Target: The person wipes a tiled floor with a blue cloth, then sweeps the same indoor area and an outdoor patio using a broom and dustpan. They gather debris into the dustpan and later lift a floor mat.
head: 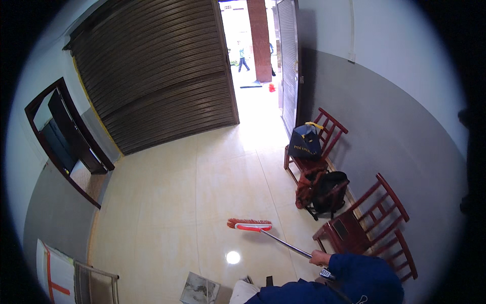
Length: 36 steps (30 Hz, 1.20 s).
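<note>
A broom with red bristles and a red and white head (pixel 253 225) is held out in front of me, a little left of the chairs. Its metal handle (pixel 286 245) runs down and right into my right hand (pixel 319 258), which is closed around it. Whether the bristles touch the tiled floor I cannot tell. My right arm is in a dark blue sleeve (pixel 364 273). My left hand does not show. Near my light trouser leg (pixel 243 292) a grey box-like object (pixel 199 289) stands on the floor.
Wooden chairs (pixel 347 231) line the right wall, one bearing a dark bag (pixel 305 146); a black backpack (pixel 330 192) is close by. A roller shutter (pixel 159 72) adjoins the open doorway, with people outside. At lower left is a metal-framed item (pixel 97 270).
</note>
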### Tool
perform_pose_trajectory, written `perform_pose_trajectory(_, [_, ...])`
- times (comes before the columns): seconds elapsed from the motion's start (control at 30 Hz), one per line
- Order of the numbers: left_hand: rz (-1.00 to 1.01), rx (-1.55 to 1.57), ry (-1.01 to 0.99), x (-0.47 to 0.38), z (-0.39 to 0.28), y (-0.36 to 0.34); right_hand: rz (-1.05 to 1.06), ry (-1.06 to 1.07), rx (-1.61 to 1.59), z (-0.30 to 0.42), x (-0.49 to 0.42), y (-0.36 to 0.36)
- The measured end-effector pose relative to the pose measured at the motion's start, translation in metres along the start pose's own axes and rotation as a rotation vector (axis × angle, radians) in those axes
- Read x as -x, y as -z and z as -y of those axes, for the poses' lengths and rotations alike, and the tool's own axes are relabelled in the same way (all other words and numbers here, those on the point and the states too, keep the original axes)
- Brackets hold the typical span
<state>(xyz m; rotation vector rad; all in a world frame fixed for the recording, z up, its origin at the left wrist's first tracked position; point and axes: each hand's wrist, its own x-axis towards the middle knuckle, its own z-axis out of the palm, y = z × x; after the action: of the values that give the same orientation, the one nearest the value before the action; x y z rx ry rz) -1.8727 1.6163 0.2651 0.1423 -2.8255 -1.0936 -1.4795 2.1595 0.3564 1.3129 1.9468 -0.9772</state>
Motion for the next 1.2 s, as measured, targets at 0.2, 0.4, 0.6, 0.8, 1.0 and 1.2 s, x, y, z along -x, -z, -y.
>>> perform_pose_trajectory(0.2, [0.161, -0.224, -0.119, -0.109, -0.092, -0.130, -0.095, -0.027, -0.118, 0.063, -0.089, 0.073])
perform_pose_trajectory(0.4, [0.424, -0.419, -0.539, -0.237, -0.193, -0.282, -0.101, -0.127, -0.114, 0.119, -0.152, 0.168])
perform_pose_trajectory(0.6, [0.381, -0.085, -0.292, -0.311, -0.284, -0.387, -0.154, -0.194, -0.282, 0.167, -0.199, 0.256])
perform_pose_trajectory(0.8, [0.328, 0.041, -0.203, -0.337, -0.448, -0.457, -0.102, -0.171, -0.350, 0.174, -0.327, 0.361])
perform_pose_trajectory(1.0, [0.254, 0.294, -0.001, -0.369, -0.627, -0.508, -0.003, 0.212, -0.014, 0.181, -0.454, 0.474])
perform_pose_trajectory(1.2, [0.291, 0.341, 0.136, -0.407, -0.737, -0.594, -0.006, -0.116, -0.524, 0.225, -0.502, 0.596])
